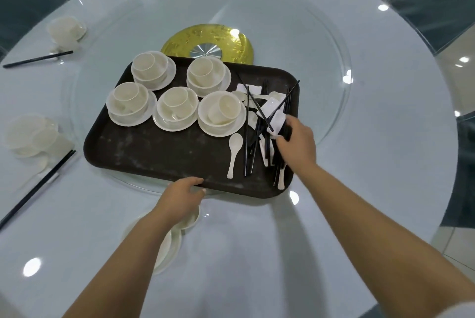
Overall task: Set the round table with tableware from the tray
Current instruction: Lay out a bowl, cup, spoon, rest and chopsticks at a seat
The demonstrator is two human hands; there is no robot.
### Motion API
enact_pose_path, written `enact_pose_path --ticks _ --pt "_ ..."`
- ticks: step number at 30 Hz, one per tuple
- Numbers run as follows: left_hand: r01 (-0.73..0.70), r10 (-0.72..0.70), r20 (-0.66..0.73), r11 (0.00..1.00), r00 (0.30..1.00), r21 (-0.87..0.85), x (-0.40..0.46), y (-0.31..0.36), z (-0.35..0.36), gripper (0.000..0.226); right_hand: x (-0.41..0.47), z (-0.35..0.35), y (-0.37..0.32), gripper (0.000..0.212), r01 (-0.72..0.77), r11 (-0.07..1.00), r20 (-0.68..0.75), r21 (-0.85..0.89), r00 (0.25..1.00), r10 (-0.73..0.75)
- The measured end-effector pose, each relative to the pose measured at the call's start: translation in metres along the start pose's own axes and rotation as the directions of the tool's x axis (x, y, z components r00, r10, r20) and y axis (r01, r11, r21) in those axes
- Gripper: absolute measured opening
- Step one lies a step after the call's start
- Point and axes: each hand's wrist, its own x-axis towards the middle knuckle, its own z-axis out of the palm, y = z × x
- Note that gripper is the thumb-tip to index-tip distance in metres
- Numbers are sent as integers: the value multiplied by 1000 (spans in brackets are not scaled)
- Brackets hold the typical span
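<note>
At the table's (257,253) near edge a plate with a small bowl (177,230) lies partly under the left forearm. The left hand (180,197) grips the tray's (144,148) near edge, fingers curled over the rim. At the tray's right end the right hand (297,145) closes around black chopsticks (248,137) amid white spoons (234,150). Beyond, five stacked cup-and-bowl sets (221,112) fill the tray's far left part. Two finished settings (30,135) sit along the table's left edge.

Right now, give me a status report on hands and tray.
Left hand grips the tray near edge. Right hand closed on chopsticks in the tangled pile. Five cup sets still on tray. Nothing blocking.
</note>
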Motion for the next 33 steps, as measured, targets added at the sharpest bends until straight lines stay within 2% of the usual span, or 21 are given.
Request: enact_pose_path --ticks 4,6,9,13,16,19,22,27,30,33 --pt "-18 18 -6 1000 1000 16 -2 -4 1 39 38 0 15 68 0 963 194 -271 980 54" --pt "-12 12 -4 1000 1000 0 -1 -6 1 38 48 2 17 71 41 943 227 -330 973 37" --pt "-6 6 -2 1000 1000 -22 1 -7 0 38 54 7 15 63 114 913 227 -392 974 -25" --pt "-3 3 -14 1000 1000 -30 1 -7 1 37 48 11 16 80 60 910 141 -410 990 -2" --pt "-3 3 -14 1000 1000 -26 0 -7 1 38 38 11 19 61 -7 924 10 -383 1000 12" --pt "0 0 -9 1000 1000 -22 -2 -6 3 39 27 7 22 35 -23 932 -18 -362 1000 18" --pt "15 -15 -8 999 1000 -39 -4 -4 4 41 13 5 25 18 -52 962 -8 -268 999 52" --pt "1 -7 -99 998 995 -62 -16 2 11 38 -19 2 18 17 -192 980 -14 42 981 193" --pt "-46 22 -151 986 988 -158 -27 6 16 31 -43 4 5 16 -302 915 2 267 950 312" --pt "-109 55 -178 945 982 -310 -40 12 20 25 -74 12 -17 18 -379 829 171 411 925 339"
